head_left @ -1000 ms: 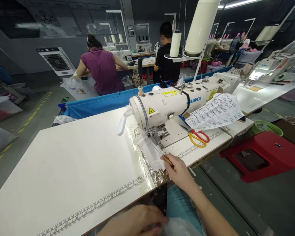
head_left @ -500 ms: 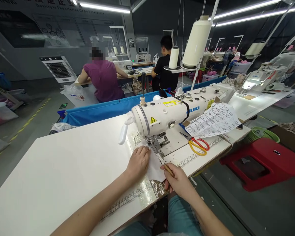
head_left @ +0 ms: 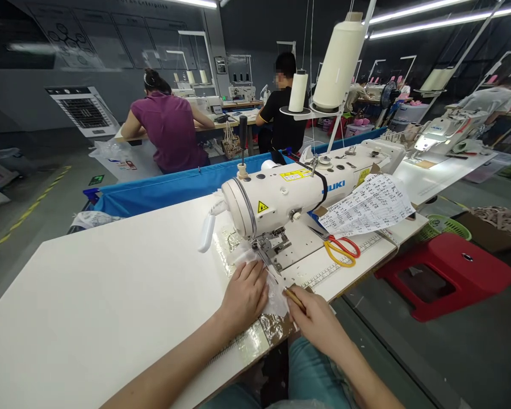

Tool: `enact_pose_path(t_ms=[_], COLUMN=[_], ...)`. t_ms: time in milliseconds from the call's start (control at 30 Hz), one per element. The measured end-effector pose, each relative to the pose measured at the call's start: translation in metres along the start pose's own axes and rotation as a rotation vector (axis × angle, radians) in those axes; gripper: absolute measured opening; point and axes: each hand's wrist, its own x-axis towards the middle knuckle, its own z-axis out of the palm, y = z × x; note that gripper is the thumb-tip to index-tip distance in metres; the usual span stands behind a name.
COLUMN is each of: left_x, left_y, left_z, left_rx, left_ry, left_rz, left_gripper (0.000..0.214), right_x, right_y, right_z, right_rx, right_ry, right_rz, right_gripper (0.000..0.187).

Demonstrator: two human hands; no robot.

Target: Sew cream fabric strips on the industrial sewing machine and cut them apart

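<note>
The white sewing machine [head_left: 266, 199] stands on the table, its presser foot and needle area just ahead of my hands. A thin, sheer white fabric piece [head_left: 276, 299] lies under the foot and runs toward the table's front edge. My left hand [head_left: 244, 292] rests on this fabric with its fingers stretched forward, close to the foot. In my right hand [head_left: 317, 319] is a slim awl [head_left: 295, 297] with a brown handle, its metal shank pointing at the foot. The exact tip is hard to make out. Fabric also passes beside my right fingers.
Scissors [head_left: 340, 251] with red and yellow handles lie right of the needle area. A handwritten sheet [head_left: 368, 205] leans against the machine. Thread cones [head_left: 338, 65] stand above. A red stool [head_left: 451, 272] is at right. Two people sit beyond the blue cloth trough [head_left: 153, 190].
My left hand has slid slightly nearer to me and right across the fabric, fingers more stretched. More fabric shows behind the foot. My right hand keeps the awl. The view has shifted a little.
</note>
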Motion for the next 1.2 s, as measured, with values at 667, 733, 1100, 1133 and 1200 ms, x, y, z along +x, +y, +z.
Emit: enact_pose_path(t_ms=[667, 733, 1100, 1133, 1200], left_x=[0.000, -0.001, 0.000, 0.000, 0.000], left_y=[0.004, 0.003, 0.004, 0.004, 0.004], left_z=[0.002, 0.002, -0.001, -0.001, -0.002], left_rx=[0.084, 0.091, 0.088, 0.089, 0.088], left_ry=[-0.071, -0.095, -0.107, -0.112, -0.125], left_rz=[-0.054, -0.055, -0.047, -0.046, -0.045], left_gripper=[0.045, 0.044, 0.045, 0.045, 0.045], right_x=[-0.008, -0.008, -0.008, -0.008, -0.008], right_y=[0.039, 0.038, 0.034, 0.034, 0.034], right_z=[-0.013, -0.013, -0.015, -0.015, -0.015], right_rx=[0.308, 0.301, 0.299, 0.297, 0.291], right_ry=[0.028, 0.032, 0.042, 0.042, 0.044], right_rz=[0.140, 0.145, 0.172, 0.173, 0.176], right_gripper=[0.038, 0.039, 0.046, 0.046, 0.046])
